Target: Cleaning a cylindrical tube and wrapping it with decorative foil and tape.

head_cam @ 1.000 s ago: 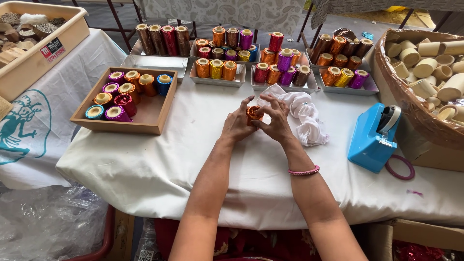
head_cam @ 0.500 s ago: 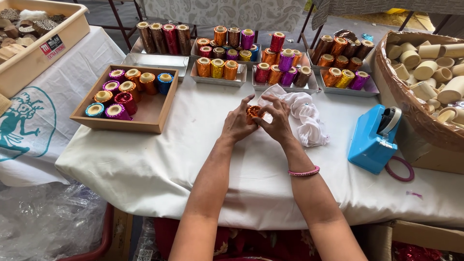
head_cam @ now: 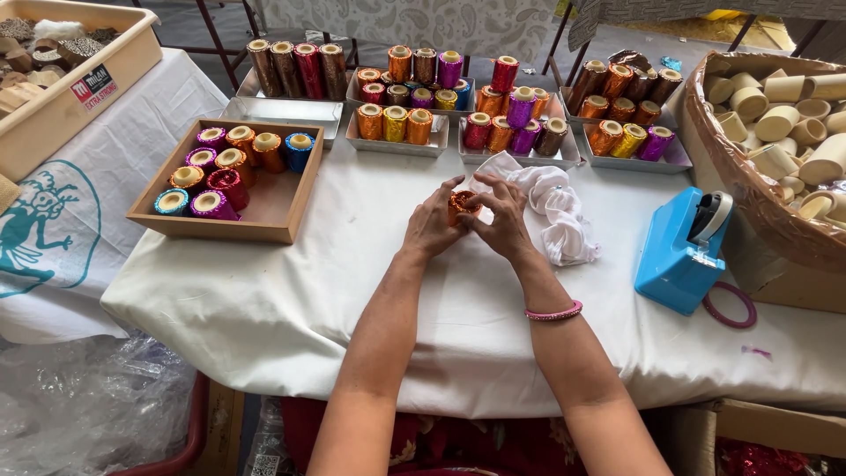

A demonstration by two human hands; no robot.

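- left hand and right hand both curled tight round one orange foil-wrapped spool
- spool held just above the white tablecloth, beside the crumpled white cloth

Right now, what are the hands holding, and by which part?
Both hands, left hand and right hand, hold one small orange foil-wrapped spool between their fingertips, gripping its sides above the white cloth-covered table.

Left hand and right hand clasp an orange foil spool over the white tablecloth; white rag just beside.
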